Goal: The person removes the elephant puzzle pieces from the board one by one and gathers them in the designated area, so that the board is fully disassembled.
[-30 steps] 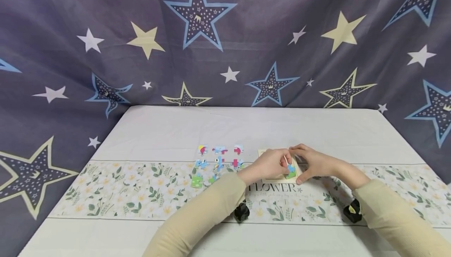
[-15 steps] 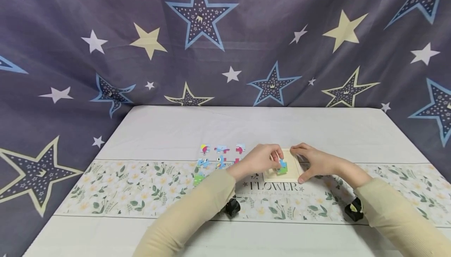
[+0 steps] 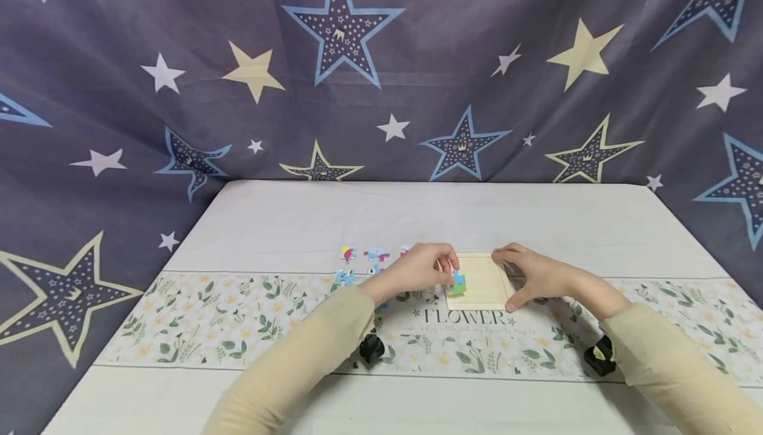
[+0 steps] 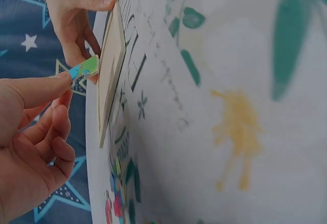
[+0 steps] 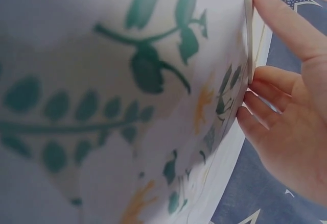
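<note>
My left hand pinches a green and blue jigsaw piece between thumb and fingertips. In the left wrist view, the piece is tilted at the near face of a shallow pale wooden puzzle tray; whether they touch is unclear. In the head view, the tray lies flat with a bare inside, and the piece is over its left side. My right hand holds the tray's right side, thumb at the front corner and fingers at the back one. Those fingers reach its edge in the right wrist view.
Several loose jigsaw pieces lie left of the tray, partly hidden by my left hand and forearm. A flowered strip with lettering crosses the white tablecloth. A star-patterned curtain rises behind the table.
My left hand has moved left with the jigsaw piece, from the tray's right side to its left, uncovering the bare inside. My right hand stays at the tray's right side.
</note>
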A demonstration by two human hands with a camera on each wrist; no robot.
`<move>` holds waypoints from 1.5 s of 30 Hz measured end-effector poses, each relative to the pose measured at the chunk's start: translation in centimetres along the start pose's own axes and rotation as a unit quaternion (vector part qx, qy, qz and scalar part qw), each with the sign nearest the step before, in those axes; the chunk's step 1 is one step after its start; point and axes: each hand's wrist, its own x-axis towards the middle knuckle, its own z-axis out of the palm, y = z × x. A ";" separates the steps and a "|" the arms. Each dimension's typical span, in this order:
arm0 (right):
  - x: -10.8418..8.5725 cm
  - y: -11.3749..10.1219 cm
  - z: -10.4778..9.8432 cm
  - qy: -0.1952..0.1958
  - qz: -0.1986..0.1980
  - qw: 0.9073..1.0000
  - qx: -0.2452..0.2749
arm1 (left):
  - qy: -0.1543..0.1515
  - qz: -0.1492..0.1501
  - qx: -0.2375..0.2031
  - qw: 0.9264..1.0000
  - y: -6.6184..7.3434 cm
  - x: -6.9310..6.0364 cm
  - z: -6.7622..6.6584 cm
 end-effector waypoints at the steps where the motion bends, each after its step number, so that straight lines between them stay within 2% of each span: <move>1: 0.0 0.0 0.0 0.000 0.001 1.000 -0.002 | 0.002 0.000 -0.004 1.000 -0.2 -0.2 -0.1; 6: 0.0 0.1 0.1 0.004 0.006 1.000 -0.002 | 0.007 -0.006 -0.010 1.000 -0.8 -0.9 -0.6; 13: 0.0 0.2 0.1 -0.001 0.000 1.000 -0.002 | 0.004 -0.004 0.004 1.000 -1.6 -1.6 -1.5; 28: 0.1 -0.1 -0.1 -0.008 -0.003 1.000 -0.003 | 0.012 -0.030 0.009 0.999 -2.8 -3.7 -3.4; 40: 0.1 -0.2 -0.1 -0.012 0.007 1.000 0.003 | -0.029 -0.029 0.010 0.999 -3.7 -5.1 -3.6; 45: 0.1 -0.3 -0.1 -0.011 0.005 1.000 0.003 | -0.040 -0.040 -0.005 0.998 -3.9 -5.4 -3.4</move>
